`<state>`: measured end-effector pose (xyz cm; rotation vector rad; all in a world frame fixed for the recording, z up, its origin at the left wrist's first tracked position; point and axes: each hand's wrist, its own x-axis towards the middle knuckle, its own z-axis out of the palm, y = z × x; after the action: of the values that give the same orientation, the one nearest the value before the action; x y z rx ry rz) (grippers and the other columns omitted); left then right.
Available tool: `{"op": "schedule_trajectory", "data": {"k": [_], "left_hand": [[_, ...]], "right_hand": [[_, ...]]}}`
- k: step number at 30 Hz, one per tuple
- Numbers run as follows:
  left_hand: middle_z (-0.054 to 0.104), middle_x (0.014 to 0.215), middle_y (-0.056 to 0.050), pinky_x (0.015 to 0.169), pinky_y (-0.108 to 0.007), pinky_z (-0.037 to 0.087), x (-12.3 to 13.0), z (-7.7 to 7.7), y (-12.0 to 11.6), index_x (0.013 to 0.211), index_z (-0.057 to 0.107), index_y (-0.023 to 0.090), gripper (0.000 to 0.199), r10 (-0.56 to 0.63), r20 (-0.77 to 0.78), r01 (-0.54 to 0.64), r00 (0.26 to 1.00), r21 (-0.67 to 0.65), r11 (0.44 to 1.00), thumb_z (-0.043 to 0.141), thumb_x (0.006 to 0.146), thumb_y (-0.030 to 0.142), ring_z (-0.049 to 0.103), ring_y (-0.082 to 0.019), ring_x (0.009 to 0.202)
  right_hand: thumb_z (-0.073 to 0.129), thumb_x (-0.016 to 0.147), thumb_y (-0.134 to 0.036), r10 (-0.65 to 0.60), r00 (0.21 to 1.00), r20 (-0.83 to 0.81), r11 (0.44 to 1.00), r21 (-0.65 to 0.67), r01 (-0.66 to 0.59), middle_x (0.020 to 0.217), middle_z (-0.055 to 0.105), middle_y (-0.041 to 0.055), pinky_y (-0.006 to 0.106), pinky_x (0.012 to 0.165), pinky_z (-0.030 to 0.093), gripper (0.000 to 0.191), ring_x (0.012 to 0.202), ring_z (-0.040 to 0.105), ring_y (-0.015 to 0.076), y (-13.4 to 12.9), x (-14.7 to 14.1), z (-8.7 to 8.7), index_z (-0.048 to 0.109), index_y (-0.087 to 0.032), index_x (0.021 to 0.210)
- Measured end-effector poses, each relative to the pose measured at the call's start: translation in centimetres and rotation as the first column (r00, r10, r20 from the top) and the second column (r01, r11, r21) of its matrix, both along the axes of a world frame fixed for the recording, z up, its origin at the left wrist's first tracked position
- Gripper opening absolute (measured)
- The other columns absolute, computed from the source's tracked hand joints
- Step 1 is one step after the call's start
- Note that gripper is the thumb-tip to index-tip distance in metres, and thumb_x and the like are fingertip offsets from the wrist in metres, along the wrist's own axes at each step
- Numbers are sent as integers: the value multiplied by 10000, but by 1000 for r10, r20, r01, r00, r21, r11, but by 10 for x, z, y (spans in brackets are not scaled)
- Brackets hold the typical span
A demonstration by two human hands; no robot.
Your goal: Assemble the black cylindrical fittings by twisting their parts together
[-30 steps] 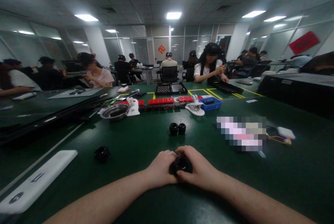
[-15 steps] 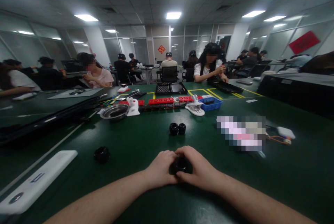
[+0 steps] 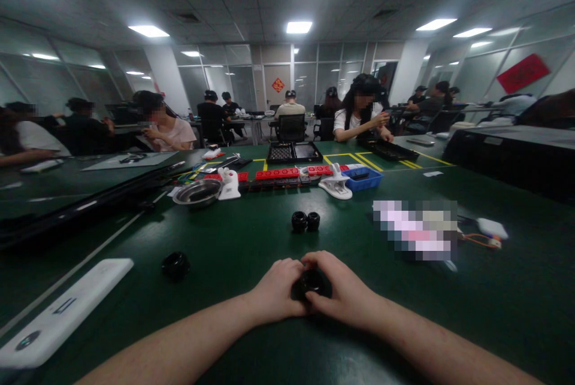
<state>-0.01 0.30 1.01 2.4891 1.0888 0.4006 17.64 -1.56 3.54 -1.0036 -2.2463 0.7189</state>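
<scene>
Black round parts: four in all. One [image 3: 311, 282] sits between both hands at lower centre, two [image 3: 306, 221] touch each other just above, one [image 3: 175, 265] lies alone at lower left.
Left hand [image 3: 276, 289]: fingers curled narrowly, pressing the held part's left side.
Right hand [image 3: 345, 292]: fingers wrapped over its top and right side, closed on it.
Table [image 3: 251, 241]: green; both wrists rest on it.
White slab [image 3: 63, 310]: one, far lower left.
Metal bowl [image 3: 197, 192]: one, mid left.
Blue tray [image 3: 365, 178]: one, right of centre.
</scene>
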Motion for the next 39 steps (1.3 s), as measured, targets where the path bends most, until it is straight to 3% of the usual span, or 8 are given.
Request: {"op": "schedule_trajectory", "data": {"k": [4, 9, 12, 18, 26, 29, 33, 39], "left_hand": [[563, 958, -29, 738, -318, 396, 0, 1, -1, 1063, 480, 202, 520, -13, 18, 13, 1000, 3, 1000, 641, 622, 427, 509, -214, 854], [565, 898, -34, 734, -316, 396, -1, -3, 1, 925, 523, 175, 435, -9, -4, 9, 1000, 27, 1000, 623, 632, 479, 516, -213, 833], [566, 878, -27, 729, -310, 397, 0, -1, 0, 887, 529, 177, 414, 2, -10, -2, 1000, 19, 1000, 639, 619, 472, 519, -209, 824], [564, 969, -31, 759, -322, 400, 0, 6, -3, 1068, 486, 204, 508, 5, 24, -4, 1000, -35, 999, 643, 631, 410, 513, -213, 861], [568, 859, -26, 721, -306, 404, -1, -2, 1, 865, 532, 173, 406, -6, -1, 6, 1000, 40, 999, 640, 617, 476, 517, -203, 803], [568, 895, -25, 730, -307, 400, -1, -1, 1, 953, 521, 183, 436, -5, -3, 5, 1000, 21, 1000, 643, 621, 437, 516, -201, 816], [561, 947, -25, 744, -315, 400, -1, -1, 0, 1054, 490, 205, 504, 0, 11, 0, 1000, 4, 1000, 645, 621, 412, 511, -208, 843], [569, 894, -26, 743, -314, 402, -2, -5, 2, 924, 529, 182, 423, -8, 10, 8, 1000, 34, 999, 638, 623, 459, 516, -204, 819]], "right_hand": [[525, 617, -39, 100, 994, -46, 995, 11, -100, 1081, 515, 80, 362, 882, 387, 533, 995, 487, 205, -2, 2, 2, 430, -176, 1124], [657, 628, -226, -69, 998, 1, 998, 6, 69, 1023, 524, 85, 387, 823, 410, 517, 938, 499, 229, 1, 0, 0, 446, -174, 1098], [674, 612, -234, -107, 994, 28, 994, 0, 107, 947, 535, 67, 372, 779, 426, 486, 875, 511, 218, 1, -1, -1, 472, -170, 1049], [522, 622, -37, 109, 993, -42, 994, 12, -109, 1085, 511, 80, 352, 882, 385, 539, 998, 482, 199, -2, 2, 2, 427, -171, 1135], [661, 622, -221, -120, 992, 28, 993, 19, 119, 941, 529, 70, 375, 779, 421, 456, 871, 503, 220, 1, -2, 0, 472, -162, 1032], [613, 635, -149, -35, 999, 17, 999, -6, 35, 950, 537, 67, 364, 793, 421, 403, 881, 509, 209, 0, 0, 1, 484, -165, 1017], [502, 601, -22, 119, 992, -39, 993, -9, -119, 1062, 519, 82, 357, 873, 389, 521, 984, 483, 203, -1, 2, 3, 448, -164, 1099], [611, 655, -184, -64, 998, 2, 998, 15, 64, 978, 521, 77, 369, 800, 416, 428, 899, 498, 216, 0, -1, 1, 463, -168, 1056]]}}
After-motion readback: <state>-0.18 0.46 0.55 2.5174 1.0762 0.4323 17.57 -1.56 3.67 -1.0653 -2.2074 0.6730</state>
